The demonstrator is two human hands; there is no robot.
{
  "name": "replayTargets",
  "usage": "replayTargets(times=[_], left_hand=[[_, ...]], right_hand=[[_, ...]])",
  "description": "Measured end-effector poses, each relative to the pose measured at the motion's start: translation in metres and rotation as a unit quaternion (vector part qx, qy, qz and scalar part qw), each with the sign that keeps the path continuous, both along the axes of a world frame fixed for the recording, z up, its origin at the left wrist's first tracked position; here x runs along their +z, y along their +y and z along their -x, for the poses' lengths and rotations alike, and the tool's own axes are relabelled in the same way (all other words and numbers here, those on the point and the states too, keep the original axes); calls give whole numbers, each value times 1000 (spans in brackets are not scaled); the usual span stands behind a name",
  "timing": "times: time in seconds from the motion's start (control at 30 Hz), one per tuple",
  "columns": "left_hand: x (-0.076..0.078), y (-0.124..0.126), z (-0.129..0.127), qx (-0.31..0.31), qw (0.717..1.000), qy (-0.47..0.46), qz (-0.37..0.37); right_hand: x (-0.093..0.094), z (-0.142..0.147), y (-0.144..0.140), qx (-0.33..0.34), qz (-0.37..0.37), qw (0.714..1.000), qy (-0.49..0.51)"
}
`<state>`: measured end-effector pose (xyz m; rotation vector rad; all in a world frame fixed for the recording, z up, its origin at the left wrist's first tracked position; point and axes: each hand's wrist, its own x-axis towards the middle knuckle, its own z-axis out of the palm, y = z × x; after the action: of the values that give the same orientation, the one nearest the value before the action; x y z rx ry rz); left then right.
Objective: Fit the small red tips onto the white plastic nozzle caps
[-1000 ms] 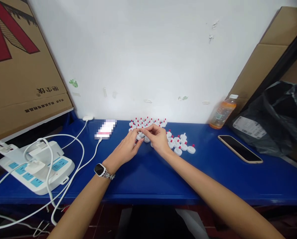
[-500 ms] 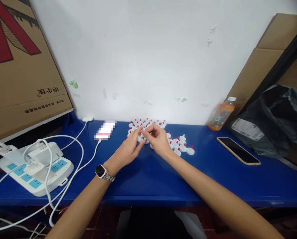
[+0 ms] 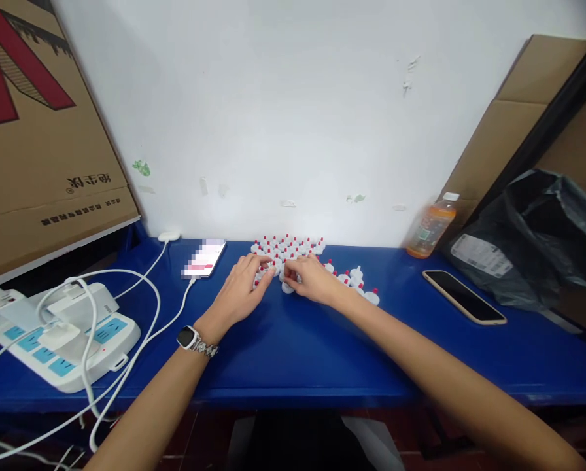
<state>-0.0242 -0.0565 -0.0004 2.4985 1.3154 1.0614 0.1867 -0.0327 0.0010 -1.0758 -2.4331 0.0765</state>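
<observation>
Head view shows the left hand (image 3: 238,292) and right hand (image 3: 311,278) lying on little white plastic caps with red tips (image 3: 289,247) at the back of the blue surface (image 3: 293,347) (near the wall). Both hands' fingers curl down; what they hold I cannot tell.

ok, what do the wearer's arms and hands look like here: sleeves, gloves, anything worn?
Both forearms are bare, no sleeves in view, and no gloves on either hand. The left hand has a watch at the wrist: a dark rounded-square face in a light case on a silvery link band. The right hand and its wrist carry nothing. No rings can be made out.
</observation>
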Motion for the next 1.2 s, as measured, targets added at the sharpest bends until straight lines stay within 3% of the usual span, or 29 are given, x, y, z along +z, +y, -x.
replayTargets(times=[0.13, 0.27, 0.47, 0.6, 0.7, 0.83, 0.93, 1.07, 1.2], left_hand=[[3, -1, -6, -5, 1000, 16, 5], [9, 4, -28, -56, 998, 33, -20], [15, 21, -100, -137, 985, 95, -48], [13, 32, -143, -149, 983, 100, -44], [9, 38, -157, -147, 983, 106, -38], [7, 37, -156, -142, 985, 87, -48], [10, 31, -145, -130, 987, 62, -70], [11, 18, -112, -133, 986, 81, -64], [2, 6, -55, -93, 992, 88, -20]], right_hand=[[1, -9, 4, -48, -11, 997, 58], [7, -45, -7, -118, -23, 982, 147], [8, -129, 1, -316, 33, 936, 153], [0, -155, 20, -361, 109, 920, 106], [0, -155, 25, -345, 146, 921, 106], [12, -148, 12, -314, 108, 926, 180], [21, -132, -5, -208, 111, 927, 293], [22, -89, -22, -53, 162, 908, 383], [14, -38, -23, 1, 185, 907, 378]])
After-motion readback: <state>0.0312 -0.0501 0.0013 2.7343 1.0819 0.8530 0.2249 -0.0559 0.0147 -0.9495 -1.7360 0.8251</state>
